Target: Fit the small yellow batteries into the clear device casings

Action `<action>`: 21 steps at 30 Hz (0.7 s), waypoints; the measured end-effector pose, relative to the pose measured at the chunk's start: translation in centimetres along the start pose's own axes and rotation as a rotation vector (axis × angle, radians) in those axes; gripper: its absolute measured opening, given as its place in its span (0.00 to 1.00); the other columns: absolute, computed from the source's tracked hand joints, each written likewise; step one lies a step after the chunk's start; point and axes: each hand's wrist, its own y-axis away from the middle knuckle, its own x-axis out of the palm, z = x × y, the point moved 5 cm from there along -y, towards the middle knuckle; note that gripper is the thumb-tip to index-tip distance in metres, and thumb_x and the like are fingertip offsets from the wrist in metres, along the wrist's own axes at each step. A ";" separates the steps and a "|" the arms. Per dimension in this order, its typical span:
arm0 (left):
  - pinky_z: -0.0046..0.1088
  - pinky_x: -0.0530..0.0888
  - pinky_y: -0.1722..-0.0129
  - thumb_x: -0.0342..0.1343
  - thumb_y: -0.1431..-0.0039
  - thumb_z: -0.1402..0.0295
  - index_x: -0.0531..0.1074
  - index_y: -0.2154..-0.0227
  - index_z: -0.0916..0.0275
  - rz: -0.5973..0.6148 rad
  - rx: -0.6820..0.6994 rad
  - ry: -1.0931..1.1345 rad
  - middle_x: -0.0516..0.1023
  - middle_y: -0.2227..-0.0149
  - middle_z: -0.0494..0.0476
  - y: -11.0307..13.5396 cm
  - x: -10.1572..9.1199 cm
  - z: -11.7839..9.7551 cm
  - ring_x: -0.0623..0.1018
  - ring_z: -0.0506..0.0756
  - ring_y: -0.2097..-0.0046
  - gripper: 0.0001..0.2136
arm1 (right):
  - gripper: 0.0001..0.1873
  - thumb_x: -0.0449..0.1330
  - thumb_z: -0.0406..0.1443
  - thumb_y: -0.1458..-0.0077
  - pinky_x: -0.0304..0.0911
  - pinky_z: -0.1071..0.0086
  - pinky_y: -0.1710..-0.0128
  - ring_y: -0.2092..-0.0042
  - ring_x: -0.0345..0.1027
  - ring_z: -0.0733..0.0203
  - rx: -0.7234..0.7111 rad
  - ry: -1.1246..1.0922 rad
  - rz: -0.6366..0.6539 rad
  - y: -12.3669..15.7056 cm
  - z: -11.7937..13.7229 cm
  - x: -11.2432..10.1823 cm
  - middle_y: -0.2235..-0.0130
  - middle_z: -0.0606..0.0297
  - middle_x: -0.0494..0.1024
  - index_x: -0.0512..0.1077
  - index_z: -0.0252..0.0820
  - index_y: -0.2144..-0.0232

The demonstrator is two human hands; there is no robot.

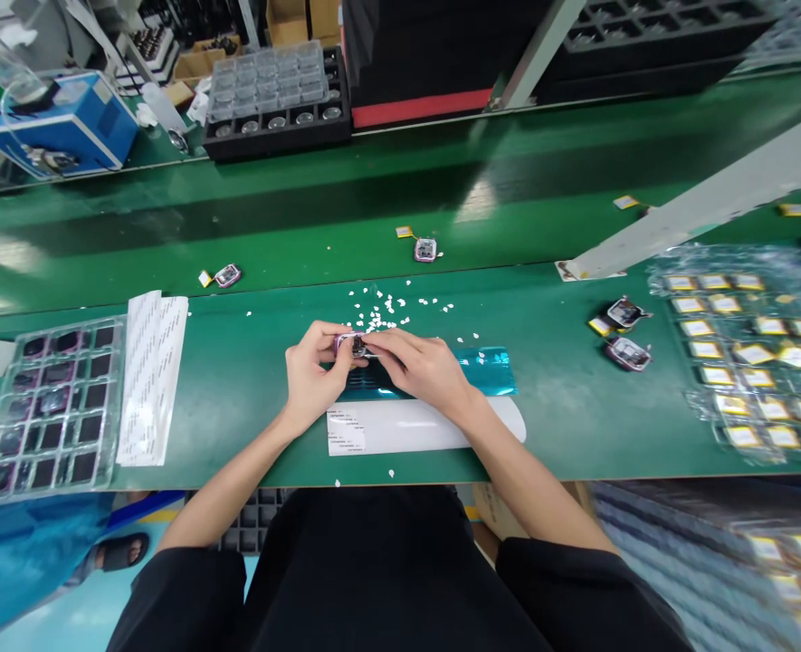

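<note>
Both my hands meet over the middle of the green bench. My left hand (313, 371) is closed around a small pink-rimmed electronic part (351, 343). My right hand (419, 364) pinches at the same part from the right side. Under them lie a teal shiny strip (488, 369) and a white label sheet (406, 426). Several tiny white scraps (386, 311) are scattered just beyond my fingers.
A clear tray of dark parts (51, 407) and white backing sheets (148, 371) lie at the left. Two similar pink parts (625, 333) and a tray of yellow-labelled cells (753, 362) sit at the right. More parts (425, 248) ride the conveyor belt beyond.
</note>
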 end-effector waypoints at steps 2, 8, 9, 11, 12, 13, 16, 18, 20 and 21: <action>0.23 0.80 0.76 0.60 0.36 0.63 0.72 0.62 0.61 0.018 -0.091 0.099 0.84 0.69 0.52 -0.1 0.1 0.6 0.84 0.51 0.75 0.07 | 0.12 0.54 0.32 0.29 0.71 0.73 0.68 0.63 0.80 0.65 -0.019 -0.032 -0.019 -0.1 -0.3 -0.5 0.60 0.65 0.85 0.77 0.41 0.53; 0.23 0.78 0.80 0.65 0.42 0.59 0.78 0.60 0.64 0.220 -0.241 0.211 0.82 0.71 0.53 -0.3 1.1 0.9 0.82 0.51 0.79 0.13 | 0.10 0.54 0.33 0.29 0.71 0.74 0.70 0.64 0.80 0.65 0.046 -0.038 -0.065 0.0 -1.1 -0.5 0.61 0.64 0.85 0.77 0.42 0.56; 0.23 0.77 0.80 0.66 0.43 0.58 0.79 0.60 0.64 0.248 -0.272 0.231 0.82 0.72 0.53 -0.3 1.2 0.9 0.81 0.51 0.79 0.14 | 0.11 0.54 0.33 0.29 0.71 0.74 0.71 0.64 0.80 0.65 0.054 -0.026 -0.074 0.0 -1.0 -0.4 0.61 0.64 0.85 0.77 0.42 0.56; 0.23 0.76 0.81 0.67 0.44 0.58 0.79 0.60 0.64 0.273 -0.322 0.276 0.82 0.72 0.53 -0.3 1.1 0.9 0.81 0.51 0.80 0.15 | 0.11 0.54 0.32 0.29 0.71 0.75 0.70 0.63 0.80 0.66 0.046 0.009 -0.100 0.1 -0.8 -0.2 0.60 0.65 0.85 0.77 0.43 0.55; 0.23 0.76 0.81 0.68 0.45 0.57 0.79 0.61 0.64 0.283 -0.337 0.301 0.82 0.72 0.53 -0.4 1.1 0.9 0.80 0.50 0.81 0.16 | 0.11 0.54 0.31 0.29 0.72 0.75 0.69 0.62 0.81 0.66 0.025 0.027 -0.115 0.2 -0.7 -0.2 0.59 0.65 0.86 0.77 0.43 0.55; 0.23 0.76 0.80 0.68 0.45 0.57 0.80 0.61 0.64 0.297 -0.350 0.327 0.82 0.72 0.53 -0.5 1.0 0.9 0.80 0.50 0.81 0.16 | 0.12 0.53 0.30 0.30 0.72 0.76 0.69 0.62 0.81 0.66 -0.007 0.043 -0.130 0.2 -0.5 -0.2 0.59 0.64 0.86 0.77 0.42 0.54; 0.22 0.76 0.80 0.69 0.46 0.57 0.80 0.62 0.64 0.340 -0.400 0.394 0.83 0.73 0.53 -0.5 0.9 0.9 0.79 0.50 0.81 0.16 | 0.14 0.52 0.27 0.31 0.71 0.77 0.70 0.64 0.80 0.67 -0.078 0.083 -0.153 0.3 -0.1 -0.3 0.60 0.64 0.86 0.76 0.40 0.54; 0.23 0.76 0.80 0.69 0.46 0.57 0.80 0.62 0.64 0.358 -0.426 0.410 0.83 0.73 0.54 -0.5 0.9 1.1 0.80 0.50 0.81 0.15 | 0.15 0.51 0.27 0.31 0.69 0.76 0.71 0.66 0.80 0.68 -0.067 0.104 -0.126 0.3 -0.2 -0.2 0.61 0.65 0.86 0.76 0.41 0.53; 0.24 0.76 0.80 0.68 0.46 0.58 0.80 0.62 0.64 0.362 -0.424 0.412 0.84 0.71 0.55 -0.6 1.0 1.2 0.80 0.50 0.80 0.15 | 0.14 0.52 0.28 0.31 0.69 0.75 0.73 0.67 0.80 0.67 -0.032 0.119 -0.087 0.4 -0.5 0.0 0.61 0.65 0.86 0.77 0.41 0.54; 0.24 0.77 0.80 0.69 0.46 0.58 0.80 0.63 0.64 0.359 -0.415 0.413 0.84 0.71 0.55 -0.6 1.0 1.2 0.80 0.50 0.81 0.14 | 0.14 0.52 0.28 0.32 0.70 0.75 0.73 0.66 0.80 0.66 -0.009 0.127 -0.075 0.4 -0.7 0.0 0.61 0.64 0.86 0.77 0.41 0.53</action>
